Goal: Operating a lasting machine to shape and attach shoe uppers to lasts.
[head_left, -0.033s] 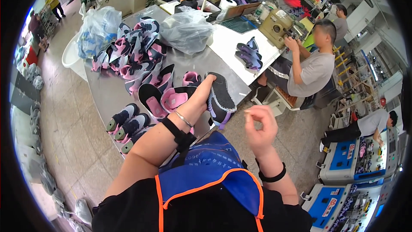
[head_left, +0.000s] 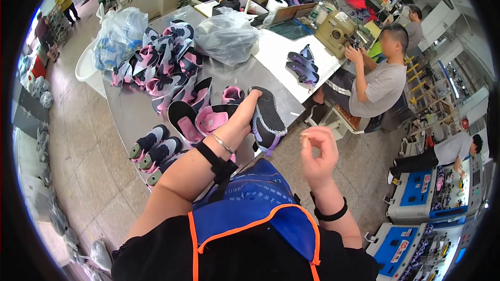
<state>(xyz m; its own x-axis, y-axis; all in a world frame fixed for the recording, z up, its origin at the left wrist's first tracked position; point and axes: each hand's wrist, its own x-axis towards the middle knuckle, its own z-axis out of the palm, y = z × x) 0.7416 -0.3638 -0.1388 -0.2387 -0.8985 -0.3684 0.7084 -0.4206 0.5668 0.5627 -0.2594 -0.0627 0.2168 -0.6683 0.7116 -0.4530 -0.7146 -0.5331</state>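
Observation:
My left hand (head_left: 244, 116) grips a shoe upper (head_left: 269, 114) at the table's near right edge. Its dark grey underside faces up, with pale stitching along the rim and a purple strip at the lower end. My right hand (head_left: 319, 155) is raised to the right of that upper, apart from it, thumb and fingers curled into a pinch. Whatever the pinch may hold is too small to make out. Left of my left hand lie pink-lined uppers (head_left: 211, 119), and several navy and pink shoe uppers (head_left: 155, 148) sit in a row nearer me.
A heap of uppers (head_left: 161, 62) covers the far left of the metal table (head_left: 130, 119), beside plastic bags (head_left: 224, 36). Purple uppers (head_left: 302, 67) lie on a white tabletop. At right a seated person (head_left: 377, 78) works at a sewing machine (head_left: 335, 31). Blue-fronted machines (head_left: 411, 187) stand at lower right.
My right hand has shifted very slightly to the right, its fingers still pinched. My left hand and the shoe upper look unmoved.

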